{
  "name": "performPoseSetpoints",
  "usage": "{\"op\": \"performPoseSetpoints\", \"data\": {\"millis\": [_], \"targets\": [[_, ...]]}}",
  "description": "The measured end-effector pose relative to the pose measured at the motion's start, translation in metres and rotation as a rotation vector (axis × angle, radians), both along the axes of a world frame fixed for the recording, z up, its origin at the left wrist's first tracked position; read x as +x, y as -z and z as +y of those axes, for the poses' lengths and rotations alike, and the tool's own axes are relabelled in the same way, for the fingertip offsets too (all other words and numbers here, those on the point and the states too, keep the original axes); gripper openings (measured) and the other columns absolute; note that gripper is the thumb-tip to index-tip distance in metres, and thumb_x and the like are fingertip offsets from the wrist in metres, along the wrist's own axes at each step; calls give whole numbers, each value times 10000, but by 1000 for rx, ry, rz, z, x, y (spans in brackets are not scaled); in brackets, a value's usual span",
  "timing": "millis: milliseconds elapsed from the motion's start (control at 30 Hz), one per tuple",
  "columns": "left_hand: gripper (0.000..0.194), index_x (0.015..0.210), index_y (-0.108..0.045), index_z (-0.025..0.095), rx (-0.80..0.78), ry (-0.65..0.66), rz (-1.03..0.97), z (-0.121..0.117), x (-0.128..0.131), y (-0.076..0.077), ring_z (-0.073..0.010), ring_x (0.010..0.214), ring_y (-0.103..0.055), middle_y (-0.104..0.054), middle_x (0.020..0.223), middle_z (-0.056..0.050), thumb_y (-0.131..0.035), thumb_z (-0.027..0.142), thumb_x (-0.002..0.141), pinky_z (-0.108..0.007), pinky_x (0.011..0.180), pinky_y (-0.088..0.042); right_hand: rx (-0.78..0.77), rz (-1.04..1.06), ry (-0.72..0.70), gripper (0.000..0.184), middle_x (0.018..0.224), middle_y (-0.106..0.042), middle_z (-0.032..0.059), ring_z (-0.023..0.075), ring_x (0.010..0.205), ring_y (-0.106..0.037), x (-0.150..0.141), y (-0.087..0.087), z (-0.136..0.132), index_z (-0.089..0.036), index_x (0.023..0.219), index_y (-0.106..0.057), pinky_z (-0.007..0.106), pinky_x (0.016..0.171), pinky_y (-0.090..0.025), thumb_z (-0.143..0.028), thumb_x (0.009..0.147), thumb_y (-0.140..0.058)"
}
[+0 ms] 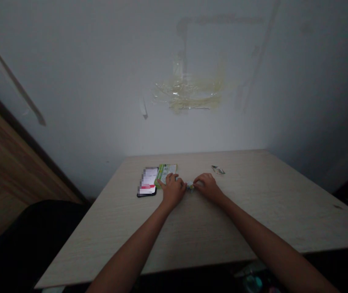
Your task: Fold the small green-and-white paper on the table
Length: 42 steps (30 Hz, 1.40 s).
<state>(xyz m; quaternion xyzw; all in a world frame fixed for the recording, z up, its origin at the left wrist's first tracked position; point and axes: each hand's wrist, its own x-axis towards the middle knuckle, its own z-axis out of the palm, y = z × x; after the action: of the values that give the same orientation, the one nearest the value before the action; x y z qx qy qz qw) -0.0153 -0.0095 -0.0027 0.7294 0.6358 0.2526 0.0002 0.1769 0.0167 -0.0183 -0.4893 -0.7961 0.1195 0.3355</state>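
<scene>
A small white, yellow and bluish piece (190, 186), too small to name, lies low over the table between my two hands. My left hand (174, 189) is palm down, with its thumb side pinched at the left edge of the piece. Its outer fingers rest over the lower right part of a green and white printed box or booklet (168, 169). My right hand (210, 188) has its fingers drawn together, with the tips at the right edge of the piece. How firmly either hand grips it is hard to see.
A lit phone (148, 182) lies left of the green box or booklet. Beyond my right hand is a small torn wrapper or slip (218, 169). The pale wooden table (253, 203) meets a wall (106, 81) with peeling tape (192, 97). A dark chair-like shape (33, 228) stands at left.
</scene>
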Motion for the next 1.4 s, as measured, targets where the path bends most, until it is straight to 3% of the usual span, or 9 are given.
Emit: {"op": "performPoseSetpoints", "data": {"millis": [267, 667, 1133, 1400], "targets": [[177, 1031, -658, 283, 6, -1, 37, -4, 1, -5, -325, 1369, -329, -551, 1346, -87, -584, 360, 891, -746, 1092, -74, 4, -40, -13, 162, 965, -679, 59, 227, 1010, -555, 1, -4, -3, -248, 889, -759, 358, 952, -379, -378, 820, -689], [128, 893, -721, 313, -6, 64, 40, -7, -4, -10, -360, 1369, -322, -563, 1375, -37, -645, 403, 843, -765, 1077, 34, 13, -74, 5, 155, 999, -644, 60, 221, 1014, -546, 0, -2, -3, -264, 905, -759, 352, 950, -386, -371, 802, -716], [300, 996, -686, 300, -24, 79, 73, -8, -3, -7, -356, 1369, -330, -543, 1389, -69, -673, 524, 797, -719, 1116, 0, 28, -78, 24, 171, 1021, -634, 61, 226, 1007, -544, -1, -2, -6, -276, 929, -750, 361, 932, -406, -376, 792, -728], [317, 1074, -674, 335, -24, 81, 19, -11, 0, -7, -328, 1346, -363, -559, 1360, -53, -694, 489, 798, -703, 1131, -55, -28, -23, 10, 156, 1004, -650, 59, 227, 1011, -556, 3, 0, 0, -261, 904, -767, 360, 951, -403, -355, 818, -677]]}}
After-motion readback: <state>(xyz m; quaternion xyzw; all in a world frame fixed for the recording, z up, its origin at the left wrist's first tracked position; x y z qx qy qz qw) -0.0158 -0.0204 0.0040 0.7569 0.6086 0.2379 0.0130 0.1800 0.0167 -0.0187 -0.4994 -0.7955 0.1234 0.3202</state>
